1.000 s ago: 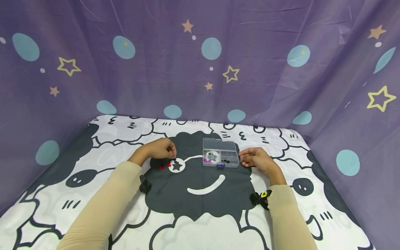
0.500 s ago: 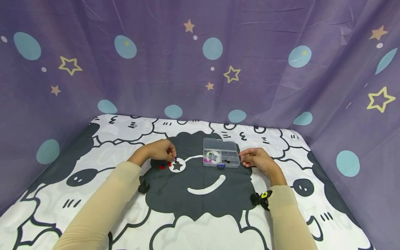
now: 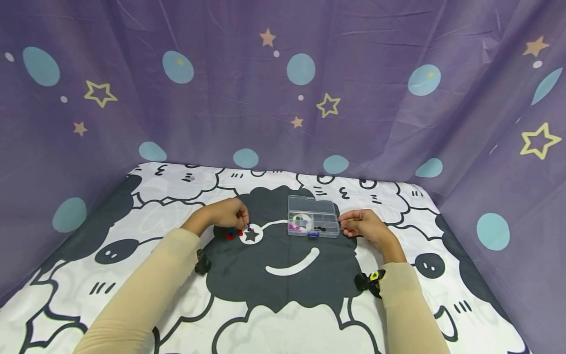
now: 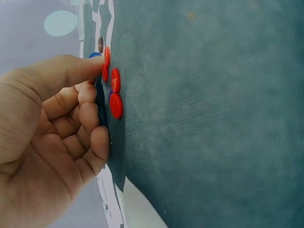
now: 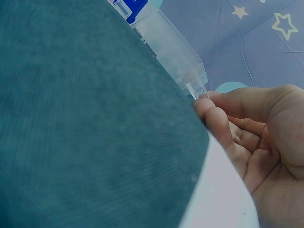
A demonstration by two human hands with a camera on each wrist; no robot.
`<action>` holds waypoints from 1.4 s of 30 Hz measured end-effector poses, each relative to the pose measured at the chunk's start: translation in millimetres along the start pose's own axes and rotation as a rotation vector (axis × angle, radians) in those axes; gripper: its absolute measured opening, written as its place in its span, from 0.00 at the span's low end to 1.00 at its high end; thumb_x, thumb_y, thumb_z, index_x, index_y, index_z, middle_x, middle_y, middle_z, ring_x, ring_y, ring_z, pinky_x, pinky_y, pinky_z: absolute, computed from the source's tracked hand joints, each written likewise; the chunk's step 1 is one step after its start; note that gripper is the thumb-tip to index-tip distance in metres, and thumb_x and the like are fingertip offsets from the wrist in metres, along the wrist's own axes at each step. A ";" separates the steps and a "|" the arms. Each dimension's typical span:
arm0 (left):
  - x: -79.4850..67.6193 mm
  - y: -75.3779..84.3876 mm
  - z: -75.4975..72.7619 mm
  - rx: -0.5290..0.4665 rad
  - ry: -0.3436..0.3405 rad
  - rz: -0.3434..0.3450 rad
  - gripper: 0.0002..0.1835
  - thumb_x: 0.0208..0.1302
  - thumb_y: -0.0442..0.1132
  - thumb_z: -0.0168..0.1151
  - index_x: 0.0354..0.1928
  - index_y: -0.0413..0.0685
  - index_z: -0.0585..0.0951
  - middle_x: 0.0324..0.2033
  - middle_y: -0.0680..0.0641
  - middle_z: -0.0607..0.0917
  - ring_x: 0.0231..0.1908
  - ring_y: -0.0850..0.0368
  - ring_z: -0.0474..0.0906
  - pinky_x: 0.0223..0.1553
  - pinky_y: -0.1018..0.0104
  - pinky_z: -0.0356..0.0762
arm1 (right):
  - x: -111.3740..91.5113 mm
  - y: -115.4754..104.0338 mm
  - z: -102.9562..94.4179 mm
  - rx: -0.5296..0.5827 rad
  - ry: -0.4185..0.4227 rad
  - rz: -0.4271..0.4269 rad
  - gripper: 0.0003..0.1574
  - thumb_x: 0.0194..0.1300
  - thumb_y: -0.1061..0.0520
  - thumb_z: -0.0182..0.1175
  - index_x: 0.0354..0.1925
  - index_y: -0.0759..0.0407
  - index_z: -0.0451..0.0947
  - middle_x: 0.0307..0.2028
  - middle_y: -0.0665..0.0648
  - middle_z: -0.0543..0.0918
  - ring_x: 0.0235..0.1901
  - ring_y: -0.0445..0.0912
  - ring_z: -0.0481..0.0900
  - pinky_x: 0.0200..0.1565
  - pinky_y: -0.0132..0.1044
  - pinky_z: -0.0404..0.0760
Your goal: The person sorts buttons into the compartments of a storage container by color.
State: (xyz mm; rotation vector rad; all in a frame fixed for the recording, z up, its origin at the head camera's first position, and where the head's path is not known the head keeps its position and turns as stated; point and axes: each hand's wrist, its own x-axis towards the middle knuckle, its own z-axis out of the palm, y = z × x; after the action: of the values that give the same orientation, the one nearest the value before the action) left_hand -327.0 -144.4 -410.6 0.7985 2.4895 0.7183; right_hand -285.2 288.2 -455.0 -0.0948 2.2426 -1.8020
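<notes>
My left hand (image 3: 225, 212) pinches a small blue button (image 4: 95, 55) between thumb and index finger, just above the dark printed cloth; most of the button is hidden behind the thumb. Close to these fingertips lie several red buttons (image 4: 116, 105), and a brown button (image 4: 100, 44) sits a little beyond. A clear plastic box (image 3: 325, 222) with its lid raised at the back stands right of them. My right hand (image 3: 363, 227) grips the box's right end between thumb and index finger. Inside the box, pink buttons (image 3: 291, 227) lie at the left and dark buttons (image 3: 322, 229) at the right.
A blue latch (image 3: 313, 235) is on the box's front side. The tablecloth (image 3: 283, 290) carries a cartoon print, with a white star circle (image 3: 251, 237) by the loose buttons. Behind the table hangs a purple curtain (image 3: 247, 98).
My left fingertips have dipped slightly and come together on the blue button. The right hand and the box have held their place.
</notes>
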 end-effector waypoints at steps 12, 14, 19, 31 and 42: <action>-2.1 -2.5 -0.9 -0.001 0.022 0.015 0.02 0.64 0.33 0.65 0.33 0.44 0.85 0.26 0.52 0.82 0.26 0.60 0.73 0.32 0.65 0.73 | -0.3 -1.1 0.3 -0.007 0.001 0.008 0.17 0.71 0.70 0.57 0.55 0.80 0.75 0.30 0.53 0.84 0.27 0.39 0.82 0.33 0.32 0.84; -2.4 -2.7 -1.3 0.003 0.035 0.021 0.02 0.65 0.34 0.65 0.34 0.44 0.85 0.26 0.52 0.81 0.27 0.59 0.73 0.32 0.65 0.73 | -0.5 -1.3 0.1 -0.005 -0.001 0.005 0.17 0.71 0.70 0.57 0.55 0.80 0.75 0.30 0.53 0.84 0.27 0.39 0.82 0.33 0.32 0.84; -2.3 -1.6 -2.9 0.013 0.066 0.037 0.02 0.64 0.35 0.65 0.34 0.45 0.85 0.26 0.52 0.81 0.28 0.60 0.73 0.34 0.64 0.73 | 0.0 -0.5 -0.4 -0.006 0.002 0.004 0.18 0.71 0.70 0.57 0.56 0.80 0.75 0.30 0.54 0.84 0.27 0.39 0.83 0.33 0.31 0.84; 2.4 5.8 -7.5 0.018 0.073 0.047 0.03 0.65 0.35 0.64 0.34 0.44 0.84 0.28 0.52 0.81 0.29 0.59 0.73 0.36 0.63 0.74 | -0.6 -1.9 1.1 -0.005 0.007 0.010 0.18 0.71 0.70 0.58 0.55 0.80 0.76 0.31 0.54 0.84 0.27 0.39 0.83 0.33 0.32 0.84; 13.2 17.4 -6.5 0.004 0.065 0.067 0.03 0.66 0.36 0.64 0.35 0.45 0.84 0.28 0.51 0.81 0.28 0.59 0.73 0.35 0.63 0.74 | -1.5 -1.3 1.1 -0.012 0.009 0.007 0.17 0.71 0.69 0.58 0.54 0.79 0.76 0.31 0.55 0.85 0.27 0.40 0.83 0.33 0.32 0.84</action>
State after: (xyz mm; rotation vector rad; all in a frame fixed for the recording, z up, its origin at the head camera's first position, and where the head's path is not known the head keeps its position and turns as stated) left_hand -333.3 -126.1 -398.4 0.8770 2.5328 0.7746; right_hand -283.6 287.2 -453.7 -0.0813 2.2571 -1.7892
